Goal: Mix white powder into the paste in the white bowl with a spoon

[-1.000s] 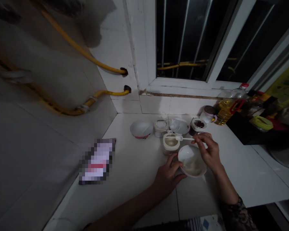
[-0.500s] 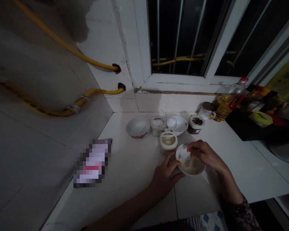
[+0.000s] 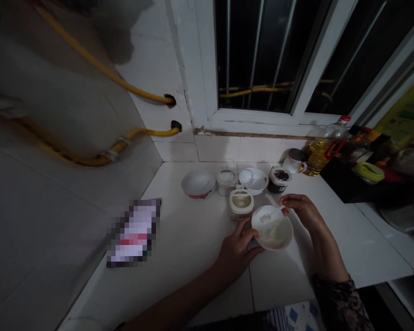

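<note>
The left hand [image 3: 236,243] is gripping the edge of a white bowl [image 3: 274,235], and this bowl sits on the counter [image 3: 189,243]. The right hand [image 3: 301,211] is closed on a small white spoon [image 3: 272,213], whose end is inside the bowl. A round jar [image 3: 241,204] stands just beside the bowl.

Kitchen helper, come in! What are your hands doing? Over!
Left hand gripping white bowl. Right hand holding white spoon, tip in the bowl. Squat jar just behind, nothing blocking. Over.
</note>
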Motion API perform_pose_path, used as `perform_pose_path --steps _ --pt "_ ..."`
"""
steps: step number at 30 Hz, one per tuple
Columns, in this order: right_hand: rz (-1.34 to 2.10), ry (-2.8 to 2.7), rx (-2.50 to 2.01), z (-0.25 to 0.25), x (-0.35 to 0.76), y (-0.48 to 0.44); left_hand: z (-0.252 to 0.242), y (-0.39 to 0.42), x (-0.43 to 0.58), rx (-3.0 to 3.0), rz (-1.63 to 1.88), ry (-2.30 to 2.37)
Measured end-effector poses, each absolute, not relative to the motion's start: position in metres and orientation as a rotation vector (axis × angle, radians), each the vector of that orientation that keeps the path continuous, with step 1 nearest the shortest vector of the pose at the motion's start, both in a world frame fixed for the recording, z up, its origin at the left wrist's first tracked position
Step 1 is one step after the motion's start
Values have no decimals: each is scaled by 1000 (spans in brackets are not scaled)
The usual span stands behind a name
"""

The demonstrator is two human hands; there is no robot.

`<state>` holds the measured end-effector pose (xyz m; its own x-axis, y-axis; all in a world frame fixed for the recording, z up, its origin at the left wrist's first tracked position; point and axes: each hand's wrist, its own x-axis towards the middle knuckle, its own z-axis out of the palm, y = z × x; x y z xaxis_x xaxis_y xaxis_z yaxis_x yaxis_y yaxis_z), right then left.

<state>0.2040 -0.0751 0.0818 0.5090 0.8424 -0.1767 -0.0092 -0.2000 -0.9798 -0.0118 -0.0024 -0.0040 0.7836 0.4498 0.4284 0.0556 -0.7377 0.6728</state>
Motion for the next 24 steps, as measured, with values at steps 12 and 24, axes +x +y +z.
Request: perform_pose_path --steps 12,24 --pt "880 -740 -1619 79 204 -71 1 -3 -11 2321 740 396" --pt "828 -730 -1663 76 206 -70 -2 -2 -11 2333 767 397"
